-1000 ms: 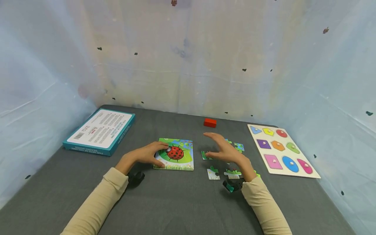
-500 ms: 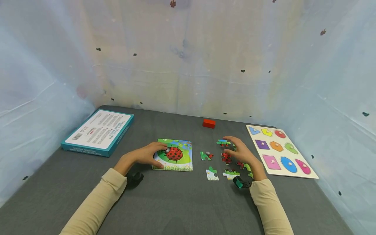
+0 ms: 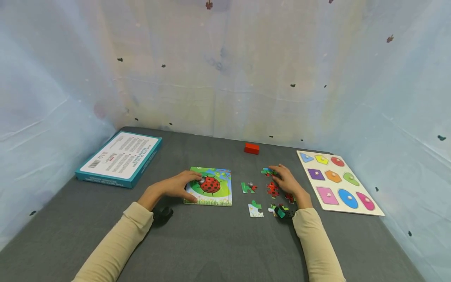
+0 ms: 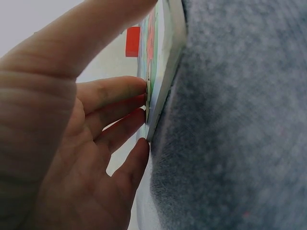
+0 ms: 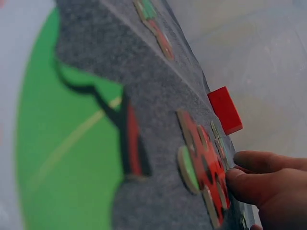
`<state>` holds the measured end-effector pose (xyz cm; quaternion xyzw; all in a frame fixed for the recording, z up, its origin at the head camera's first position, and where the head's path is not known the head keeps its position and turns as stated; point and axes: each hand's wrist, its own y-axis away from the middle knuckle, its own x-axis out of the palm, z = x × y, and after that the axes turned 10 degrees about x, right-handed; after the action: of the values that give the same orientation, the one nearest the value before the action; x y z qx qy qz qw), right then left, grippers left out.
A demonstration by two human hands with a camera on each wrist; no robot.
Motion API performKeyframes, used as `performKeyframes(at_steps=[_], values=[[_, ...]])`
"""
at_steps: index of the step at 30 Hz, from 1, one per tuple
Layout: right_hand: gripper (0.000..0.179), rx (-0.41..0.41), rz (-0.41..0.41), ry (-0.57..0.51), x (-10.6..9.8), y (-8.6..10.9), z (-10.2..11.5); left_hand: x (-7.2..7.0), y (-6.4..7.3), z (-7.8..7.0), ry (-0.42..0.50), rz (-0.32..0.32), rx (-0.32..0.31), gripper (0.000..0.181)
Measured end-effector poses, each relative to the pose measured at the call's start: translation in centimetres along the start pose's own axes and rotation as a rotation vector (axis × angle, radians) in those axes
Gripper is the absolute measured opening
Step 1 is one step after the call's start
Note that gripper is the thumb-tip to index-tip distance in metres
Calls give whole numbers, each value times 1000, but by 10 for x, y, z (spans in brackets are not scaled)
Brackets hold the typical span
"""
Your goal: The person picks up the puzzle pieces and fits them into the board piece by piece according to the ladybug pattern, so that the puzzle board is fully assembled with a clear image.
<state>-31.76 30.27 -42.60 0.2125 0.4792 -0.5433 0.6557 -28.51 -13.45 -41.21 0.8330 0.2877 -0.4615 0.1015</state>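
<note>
My left hand (image 3: 172,185) rests at the left side of a square ladybug picture board (image 3: 223,192), fingers and thumb touching it. In the left wrist view, the fingertips of the left hand (image 4: 91,129) meet the board's edge (image 4: 168,62). My right hand (image 3: 289,185) is over loose jigsaw pieces right of the board. Its fingertips are at a blue-and-green piece (image 3: 265,171); whether they touch it is unclear. A red ladybug-body piece (image 3: 272,189) lies just below. In the right wrist view, thumb and forefinger of the right hand (image 5: 273,184) are slightly apart beside the red piece (image 5: 204,163).
More jigsaw pieces include a green-and-red one (image 3: 246,188), a white-and-green one (image 3: 255,210) and some partly under the right wrist. A red block (image 3: 251,148) is at the back. A shape-peg board (image 3: 352,192) lies right; a teal-edged box (image 3: 119,156) lies left.
My right hand has moved right from beside the board to the far pieces, its thumb and fingers drawing closer together. The left hand has stayed on the board.
</note>
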Motion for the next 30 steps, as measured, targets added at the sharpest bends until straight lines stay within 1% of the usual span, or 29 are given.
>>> performKeyframes(at_steps=[2,5,7,16,20,25,27,30], values=[[37,-20,-15,-13,1,-1,-2,0,0,1,-6,0,-13,82],[31,-73,-63,-29,2,-3,-3,0,-1,2,-11,0,-33,81],[28,-92,-84,-35,3,-4,-3,-1,-1,2,-14,-1,-35,81],[24,-94,-89,-28,7,-3,-7,0,-1,0,-7,11,-22,79],[25,-76,-65,-48,5,-2,-4,2,-1,0,-4,8,-24,77],[27,0,-6,-122,1,-3,10,2,-1,-2,-5,3,-15,78],[28,9,7,-137,0,-6,19,2,-1,-2,-5,1,-11,79],[28,-23,4,-150,1,-10,33,2,-1,-2,1,1,-10,79]])
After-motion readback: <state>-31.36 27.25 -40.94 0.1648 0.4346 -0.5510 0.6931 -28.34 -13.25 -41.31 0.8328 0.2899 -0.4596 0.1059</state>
